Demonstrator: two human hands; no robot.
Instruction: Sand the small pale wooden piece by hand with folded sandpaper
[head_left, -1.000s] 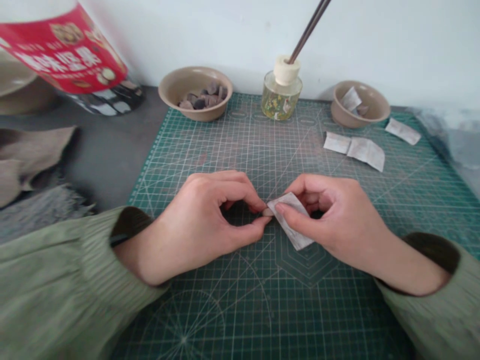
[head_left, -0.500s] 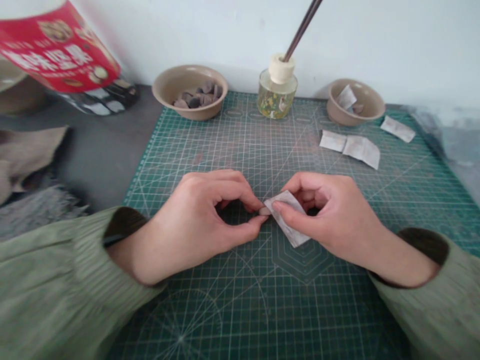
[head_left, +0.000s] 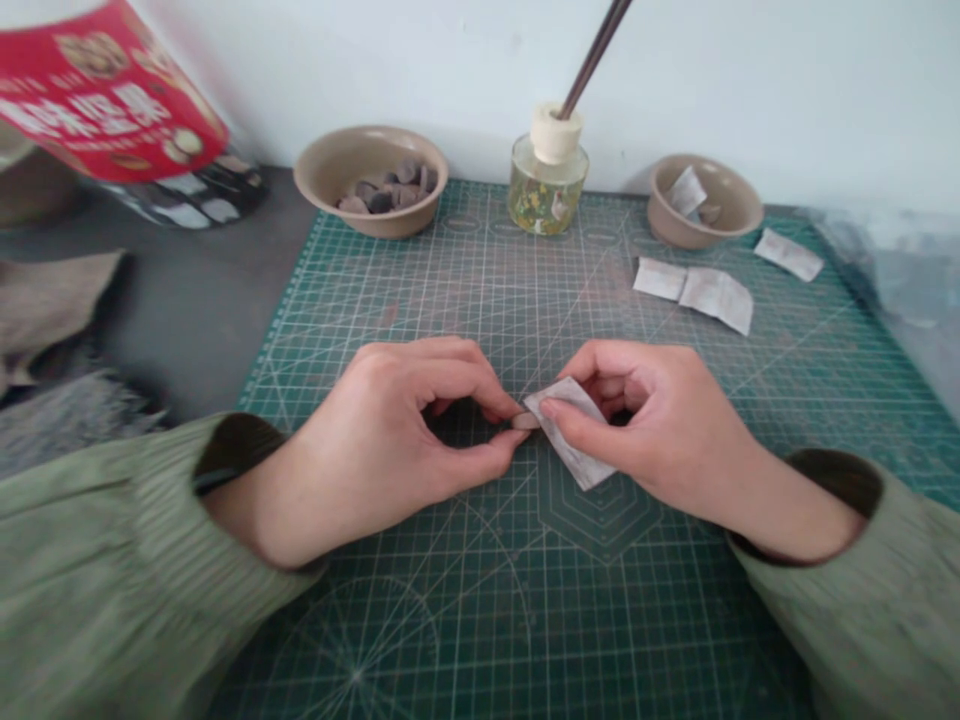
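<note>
Between the thumb and forefinger of my left hand (head_left: 420,430) is a small, flat, brownish piece (head_left: 525,421), held on edge above the green cutting mat (head_left: 480,600). My right hand (head_left: 645,430) pinches a folded whitish-grey sheet (head_left: 574,435), thumb on top. The sheet's upper left corner touches the small piece. The fingertips of both hands are close together near the middle of the mat. My right hand's other fingers are curled behind the sheet and partly hidden.
A bowl of dark chips (head_left: 371,180), a reed diffuser (head_left: 549,180) and a bowl with a whitish piece (head_left: 705,205) stand along the wall. Whitish sheets (head_left: 694,290) lie at right. A red-labelled container (head_left: 120,100) and grey-brown cloths (head_left: 52,300) are at left.
The whole view has shifted slightly, so everything appears a little further left. Both hands keep their grips, with the sheet still against the small piece.
</note>
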